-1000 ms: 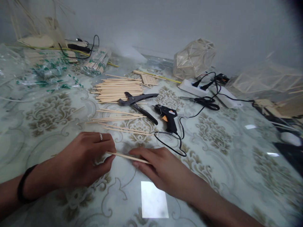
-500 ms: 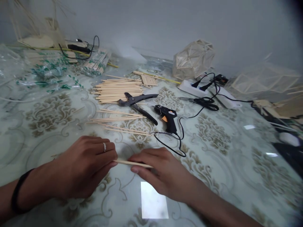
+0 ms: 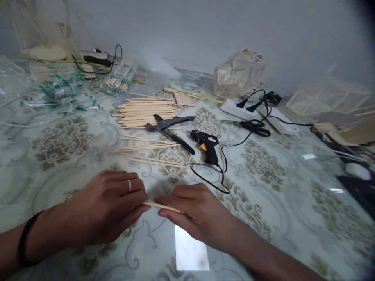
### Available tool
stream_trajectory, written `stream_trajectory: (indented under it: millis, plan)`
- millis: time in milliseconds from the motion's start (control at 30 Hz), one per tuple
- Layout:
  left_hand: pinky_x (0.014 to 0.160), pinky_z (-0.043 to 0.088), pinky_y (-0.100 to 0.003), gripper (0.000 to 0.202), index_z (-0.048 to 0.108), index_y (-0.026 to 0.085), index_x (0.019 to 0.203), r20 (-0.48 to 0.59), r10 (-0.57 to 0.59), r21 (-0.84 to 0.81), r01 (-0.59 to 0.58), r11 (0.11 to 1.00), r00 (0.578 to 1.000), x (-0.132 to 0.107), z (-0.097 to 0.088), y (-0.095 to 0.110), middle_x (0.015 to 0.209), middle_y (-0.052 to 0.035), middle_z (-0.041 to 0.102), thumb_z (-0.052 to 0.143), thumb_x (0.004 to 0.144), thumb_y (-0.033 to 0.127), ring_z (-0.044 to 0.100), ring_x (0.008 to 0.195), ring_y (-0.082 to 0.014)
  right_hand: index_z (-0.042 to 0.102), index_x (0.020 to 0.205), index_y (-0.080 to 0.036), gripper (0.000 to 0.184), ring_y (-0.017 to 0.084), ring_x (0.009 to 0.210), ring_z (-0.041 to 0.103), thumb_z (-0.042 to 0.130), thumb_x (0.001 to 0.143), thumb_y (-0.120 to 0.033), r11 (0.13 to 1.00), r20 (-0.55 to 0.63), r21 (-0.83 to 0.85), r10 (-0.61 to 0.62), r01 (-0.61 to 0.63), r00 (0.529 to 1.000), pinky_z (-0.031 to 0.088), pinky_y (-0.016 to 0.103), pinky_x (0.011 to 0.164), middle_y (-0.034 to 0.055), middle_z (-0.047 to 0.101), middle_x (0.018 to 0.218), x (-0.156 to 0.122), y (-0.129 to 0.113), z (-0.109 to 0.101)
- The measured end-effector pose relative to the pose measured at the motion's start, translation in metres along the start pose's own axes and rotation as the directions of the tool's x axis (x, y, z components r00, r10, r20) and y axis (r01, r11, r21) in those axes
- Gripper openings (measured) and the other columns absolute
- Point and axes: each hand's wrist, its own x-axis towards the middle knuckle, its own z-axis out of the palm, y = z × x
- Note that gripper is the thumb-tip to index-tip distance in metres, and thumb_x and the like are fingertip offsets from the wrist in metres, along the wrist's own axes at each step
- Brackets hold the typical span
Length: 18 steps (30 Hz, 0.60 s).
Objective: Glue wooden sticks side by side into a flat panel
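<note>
My left hand (image 3: 108, 207), with a ring on one finger, rests low on the glass-topped table (image 3: 278, 195) and pinches one end of a thin wooden stick (image 3: 152, 204). My right hand (image 3: 193, 212) pinches the stick's other end, its fingers curled over it. The two hands sit close together, with only a short piece of stick showing between them. Behind them lie loose sticks (image 3: 146, 150), a stack of sticks (image 3: 146, 111), black pliers (image 3: 170, 127) and a black glue gun (image 3: 206, 145) with its cord.
A white power strip (image 3: 238, 109) with black plugs and cables sits at the back right. Stick-built lattice shapes (image 3: 238, 72) stand along the wall. Plastic bags with green-tipped sticks (image 3: 64, 91) lie at the back left. A bright reflection (image 3: 190, 248) shows on the glass.
My hands have drawn closer together along the stick, so less of it shows between them. The left hand has slid a little toward me. Nothing else on the table has moved.
</note>
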Motion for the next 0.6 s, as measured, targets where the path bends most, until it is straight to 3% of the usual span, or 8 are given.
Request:
stream_trajectory:
  millis: [267,600]
  plan:
    - [0.059,0.043,-0.036,0.028,0.061,0.02,0.083,0.002,0.015,0.024,-0.015,1.0,1.0,0.0001,0.0036,0.0045,0.076,0.0002,0.066,0.049,0.105,0.009,0.059,0.066,-0.0162,0.08,0.12,-0.018,0.029,0.018,0.079,0.074,0.056,0.111,-0.031,0.999,0.001,0.044,0.019,-0.019,1.0,0.051,0.03,0.069,0.0041,0.079,0.088,0.002,-0.0047,0.0011]
    - [0.057,0.038,-0.036,0.034,0.053,0.021,0.074,-0.056,0.055,0.07,-0.051,0.996,0.997,0.0016,0.0059,0.0092,0.07,0.0023,0.059,0.048,0.104,0.007,0.052,0.062,-0.0153,0.079,0.126,-0.018,0.03,0.018,0.078,0.071,0.055,0.111,-0.027,0.992,0.032,0.125,0.021,-0.025,0.999,0.056,0.029,0.074,0.0054,0.076,0.088,0.0013,-0.0055,0.0063]
